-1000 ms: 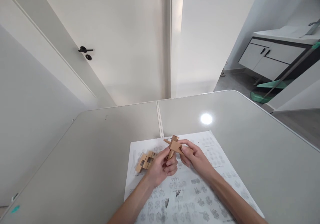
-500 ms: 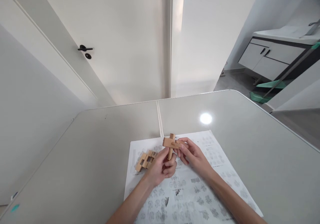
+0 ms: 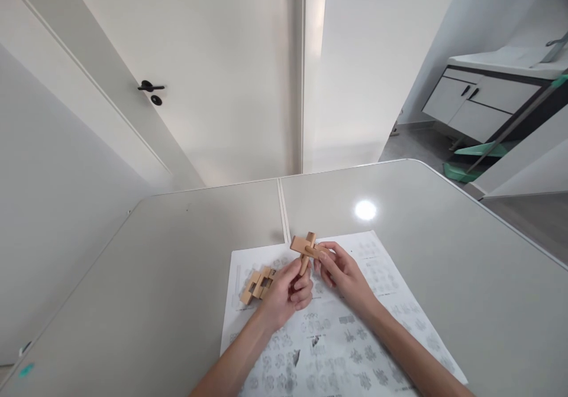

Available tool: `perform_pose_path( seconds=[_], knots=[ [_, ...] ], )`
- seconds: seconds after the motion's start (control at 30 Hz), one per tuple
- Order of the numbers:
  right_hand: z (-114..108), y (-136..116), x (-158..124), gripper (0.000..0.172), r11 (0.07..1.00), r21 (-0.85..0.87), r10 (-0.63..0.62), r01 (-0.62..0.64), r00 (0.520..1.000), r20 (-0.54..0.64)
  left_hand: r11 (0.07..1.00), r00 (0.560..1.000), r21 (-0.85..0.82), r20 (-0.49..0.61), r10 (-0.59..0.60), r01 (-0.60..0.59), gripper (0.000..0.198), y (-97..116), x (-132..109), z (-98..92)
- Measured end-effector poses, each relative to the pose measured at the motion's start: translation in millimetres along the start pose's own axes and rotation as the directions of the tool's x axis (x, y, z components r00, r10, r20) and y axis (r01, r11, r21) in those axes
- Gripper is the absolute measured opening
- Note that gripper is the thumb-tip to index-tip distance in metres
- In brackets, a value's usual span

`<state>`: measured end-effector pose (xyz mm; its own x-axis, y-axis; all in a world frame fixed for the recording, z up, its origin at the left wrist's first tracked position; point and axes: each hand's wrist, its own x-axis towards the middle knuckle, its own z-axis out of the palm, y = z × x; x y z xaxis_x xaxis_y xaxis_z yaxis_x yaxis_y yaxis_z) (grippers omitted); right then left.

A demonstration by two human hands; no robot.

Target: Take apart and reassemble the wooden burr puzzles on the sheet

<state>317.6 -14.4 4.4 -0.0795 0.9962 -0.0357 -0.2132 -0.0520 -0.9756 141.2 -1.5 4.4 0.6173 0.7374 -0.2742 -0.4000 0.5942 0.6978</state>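
Two wooden puzzle pieces are crossed above the paper sheet. My left hand (image 3: 290,290) is closed on the lower end of the upright wooden puzzle piece (image 3: 311,237). My right hand (image 3: 342,271) pinches the right end of the crosswise wooden puzzle piece (image 3: 299,244), which lies against the upright one. Whether the two are interlocked I cannot tell. Just left of my left hand, more notched wooden puzzle pieces (image 3: 252,286) lie together on the sheet, partly hidden by that hand; one bears a dark number 3.
A large printed sheet (image 3: 337,349) with rows of small puzzle diagrams lies under my hands, torn in two spots. It rests on a pale grey table (image 3: 177,267) with a seam. Beyond stand a white door (image 3: 213,77) and, at right, a sink cabinet (image 3: 483,98).
The upright piece has tilted, its top leaning right. The crosswise piece has turned slightly, its right end lower. Both hands keep their holds and have hardly moved.
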Motion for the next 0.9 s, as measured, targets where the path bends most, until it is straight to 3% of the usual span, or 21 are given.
perform_pose_path(
  seconds=[0.53, 0.7, 0.9],
  knots=[
    [0.7, 6.4, 0.8, 0.04, 0.997, -0.071, 0.007, -0.005, 1.0, 0.026, 1.0, 0.999, 0.01, 0.034, -0.005, 0.005, 0.039, 2.1, -0.6, 2.1],
    [0.0, 6.1, -1.4, 0.039, 0.992, -0.124, 0.03, -0.02, 0.996, 0.08, 1.0, 1.0, 0.014, -0.001, 0.0, 0.0, 0.047, -0.3, -1.6, 1.3],
    [-1.8, 2.1, -1.7, 0.041, 0.997, -0.061, 0.055, -0.046, 0.987, 0.151, 0.999, 0.999, 0.045, -0.045, 0.019, -0.017, 0.056, -1.5, -3.6, 3.2]
  ],
)
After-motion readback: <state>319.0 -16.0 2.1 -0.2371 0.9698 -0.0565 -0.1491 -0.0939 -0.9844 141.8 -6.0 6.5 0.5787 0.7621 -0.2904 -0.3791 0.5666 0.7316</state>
